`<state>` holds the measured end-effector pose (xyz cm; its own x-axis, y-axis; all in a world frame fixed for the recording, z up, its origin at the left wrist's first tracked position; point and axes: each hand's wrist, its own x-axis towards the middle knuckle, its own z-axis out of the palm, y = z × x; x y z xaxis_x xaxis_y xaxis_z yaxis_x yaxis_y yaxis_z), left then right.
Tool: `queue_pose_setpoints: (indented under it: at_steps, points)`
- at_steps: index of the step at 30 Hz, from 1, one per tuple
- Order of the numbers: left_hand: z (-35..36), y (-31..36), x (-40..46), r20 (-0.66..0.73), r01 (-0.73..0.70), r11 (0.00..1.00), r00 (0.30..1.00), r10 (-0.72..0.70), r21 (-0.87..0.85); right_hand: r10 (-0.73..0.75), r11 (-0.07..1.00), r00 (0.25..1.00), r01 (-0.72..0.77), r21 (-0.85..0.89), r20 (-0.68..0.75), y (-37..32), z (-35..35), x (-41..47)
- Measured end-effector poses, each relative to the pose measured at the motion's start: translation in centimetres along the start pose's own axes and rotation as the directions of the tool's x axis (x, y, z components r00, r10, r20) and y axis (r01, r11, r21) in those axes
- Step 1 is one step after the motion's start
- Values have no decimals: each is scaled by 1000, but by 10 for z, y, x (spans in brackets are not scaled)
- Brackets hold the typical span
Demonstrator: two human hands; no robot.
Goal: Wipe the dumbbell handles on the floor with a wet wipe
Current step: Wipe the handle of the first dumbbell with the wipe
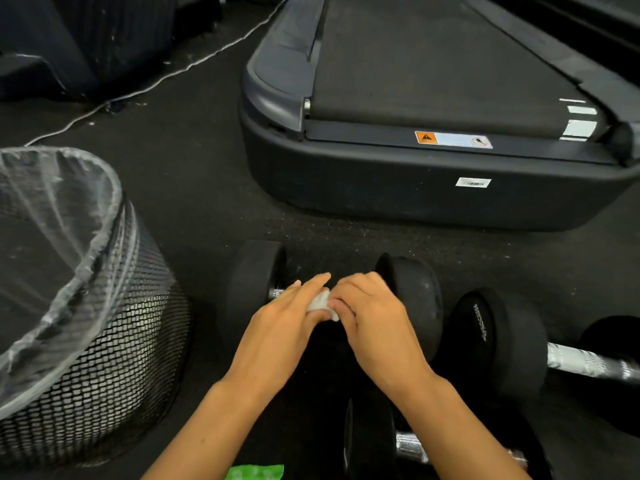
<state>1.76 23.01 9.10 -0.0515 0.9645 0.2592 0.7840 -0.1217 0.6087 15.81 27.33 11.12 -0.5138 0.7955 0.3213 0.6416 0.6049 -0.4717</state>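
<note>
A black dumbbell [256,271] lies on the dark floor in front of me, its chrome handle mostly hidden under my hands. A crumpled white wet wipe [319,303] sits between the two hands above that handle. My left hand [291,317] lies over it with fingers fairly straight, thumb against the wipe. My right hand [367,313] curls its fingers onto the wipe from the other side, beside the dumbbell's right head [415,292]. A second dumbbell [498,341] with a bare chrome handle [585,363] lies to the right. A third dumbbell [408,445] lies near the bottom edge.
A black mesh waste bin [114,358] lined with a clear bag stands at the left. The rear end of a treadmill [415,188] fills the space beyond the dumbbells. A white cable [166,77] runs across the floor at the back left. A green packet [256,472] peeks in at the bottom edge.
</note>
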Motion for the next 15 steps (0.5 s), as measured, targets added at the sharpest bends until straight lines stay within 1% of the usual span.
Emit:
queue_pose_setpoints:
  at_steps: [2, 3, 4, 5, 6, 8, 9, 10, 11, 13, 15]
  points:
    - [-6, -7, -4, -31, -1, 1000, 1000, 2, 4, 10, 991, 995, -24, 130, 103, -5, 1, 0]
    - [-8, -9, -6, -34, 4, 1000, 999, -4, 0, 30, 980, 991, -54, 192, 128, -7, 3, -1]
    - [-11, -10, -8, -32, 0, 1000, 999, 0, -3, 47, 967, 991, -76, 243, 122, -8, 4, -2]
    - [-14, -10, -9, -29, -20, 1000, 999, 20, 5, 65, 959, 995, -85, 271, 81, -8, 5, -3]
    - [-17, -11, -9, -23, -55, 998, 998, 56, 37, 74, 960, 997, -74, 269, 9, -7, 6, -3]
    - [-25, -14, -5, -11, -156, 969, 987, 161, 193, 86, 983, 986, -61, 172, -140, -4, 9, -1]
    - [-30, -18, -3, -7, -182, 944, 982, 191, 275, 91, 992, 982, -75, 99, -168, -2, 13, 1]
    - [-33, -22, 0, -7, -169, 929, 983, 181, 330, 103, 995, 983, -101, 22, -149, -1, 16, 3]
    - [-35, -27, 2, -7, -128, 927, 990, 139, 353, 126, 990, 988, -130, -47, -94, 0, 21, 5]
    - [-32, -37, 3, 5, -48, 937, 999, 49, 345, 154, 975, 988, -149, -163, 17, 4, 31, 5]
    - [-25, -46, 1, 12, -20, 947, 1000, 17, 322, 189, 972, 977, -172, -161, 100, 9, 42, 2]
